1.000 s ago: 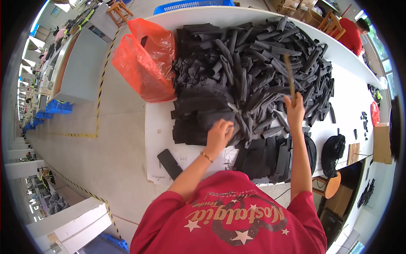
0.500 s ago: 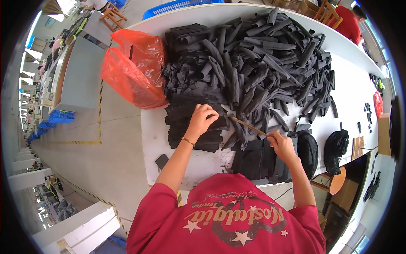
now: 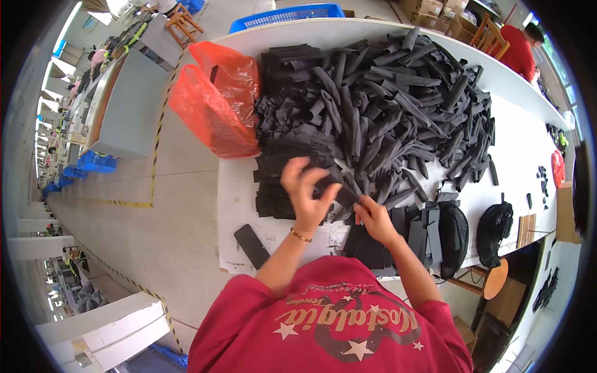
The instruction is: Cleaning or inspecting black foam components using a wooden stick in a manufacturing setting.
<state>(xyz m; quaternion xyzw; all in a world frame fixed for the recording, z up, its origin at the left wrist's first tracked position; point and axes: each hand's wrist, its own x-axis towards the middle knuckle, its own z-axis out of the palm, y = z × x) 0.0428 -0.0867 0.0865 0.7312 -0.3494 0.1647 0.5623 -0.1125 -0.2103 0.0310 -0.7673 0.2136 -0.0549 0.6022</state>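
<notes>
A dark fabric piece [image 3: 347, 195] spans the gap between my hands, just above the table. My right hand [image 3: 374, 219] is closed, its fingers pinching the near end of this piece. Slightly blurred, my left hand [image 3: 306, 194] has its fingers spread and curved beside the piece's other end, with no clear grip on it. Beneath and behind the left hand lie flat stacks of black fabric pieces [image 3: 273, 198]. A large heap of rolled black fabric tubes [image 3: 398, 105] fills the far side of the table. No wooden stick can be made out now.
A red plastic bag [image 3: 217, 105] stands at the left table edge; a phone [image 3: 252, 246] lies near my left forearm. To the right are more flat black pieces [image 3: 429, 236] and two black pouches [image 3: 453, 233] [image 3: 495, 224]. Beyond the table sit a blue basket [image 3: 286, 15] and a person in red [image 3: 515, 51].
My right hand has moved left toward my left hand, and the wooden stick it held is out of sight. A dark fabric piece now stretches between them. My left hand's fingers have spread.
</notes>
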